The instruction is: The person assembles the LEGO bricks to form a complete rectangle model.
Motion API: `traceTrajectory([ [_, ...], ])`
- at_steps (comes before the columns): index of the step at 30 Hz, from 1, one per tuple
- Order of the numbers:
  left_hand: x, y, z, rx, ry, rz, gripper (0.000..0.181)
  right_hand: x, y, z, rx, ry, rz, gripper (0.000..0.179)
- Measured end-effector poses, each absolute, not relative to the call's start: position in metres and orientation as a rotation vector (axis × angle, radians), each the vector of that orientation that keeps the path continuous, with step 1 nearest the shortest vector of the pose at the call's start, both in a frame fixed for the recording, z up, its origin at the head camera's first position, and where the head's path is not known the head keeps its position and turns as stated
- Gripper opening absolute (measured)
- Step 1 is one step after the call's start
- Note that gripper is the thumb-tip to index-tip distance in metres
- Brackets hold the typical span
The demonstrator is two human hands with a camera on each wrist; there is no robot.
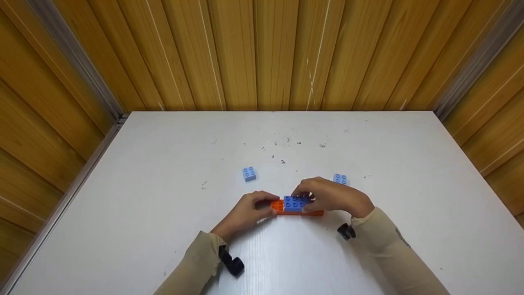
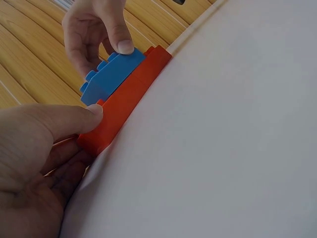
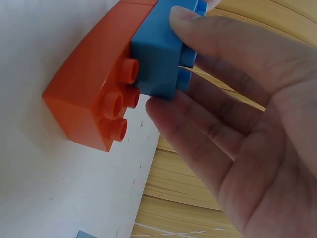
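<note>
A blue toy building brick (image 1: 292,203) sits on top of a longer orange row of bricks (image 2: 126,99), which lies on the table. In the right wrist view a seam crosses the orange row's (image 3: 89,74) side, and bare studs show at its near end. My left hand (image 1: 245,211) grips the orange row's left end between thumb and fingers. The right hand (image 3: 237,109) pinches the blue brick (image 3: 158,59), thumb on the near side and fingers on the far side. Some of the blue brick's studs are hidden under that hand in the head view.
Farther back on the white table (image 1: 163,164) lies a small light-blue brick (image 1: 249,174). A second light-blue brick (image 1: 340,178) lies just beyond the right hand, partly covered by it. Wood-patterned panels (image 1: 270,53) stand behind the table and at both sides.
</note>
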State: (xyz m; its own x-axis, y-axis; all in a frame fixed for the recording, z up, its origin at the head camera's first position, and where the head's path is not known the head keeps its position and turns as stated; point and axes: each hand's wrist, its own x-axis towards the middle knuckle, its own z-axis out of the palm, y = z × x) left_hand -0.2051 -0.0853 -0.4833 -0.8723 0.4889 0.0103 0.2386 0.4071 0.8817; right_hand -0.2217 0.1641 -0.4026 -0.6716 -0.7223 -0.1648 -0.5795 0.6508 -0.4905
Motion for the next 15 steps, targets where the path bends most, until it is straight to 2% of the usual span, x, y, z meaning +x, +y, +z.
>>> traceTrajectory([
  [15,-0.2070,-0.0849,-0.4849,0.701,2.440,1.464,0.034,-0.2253,0.1718,-0.4046,-1.111,2.476,-0.669,0.035],
])
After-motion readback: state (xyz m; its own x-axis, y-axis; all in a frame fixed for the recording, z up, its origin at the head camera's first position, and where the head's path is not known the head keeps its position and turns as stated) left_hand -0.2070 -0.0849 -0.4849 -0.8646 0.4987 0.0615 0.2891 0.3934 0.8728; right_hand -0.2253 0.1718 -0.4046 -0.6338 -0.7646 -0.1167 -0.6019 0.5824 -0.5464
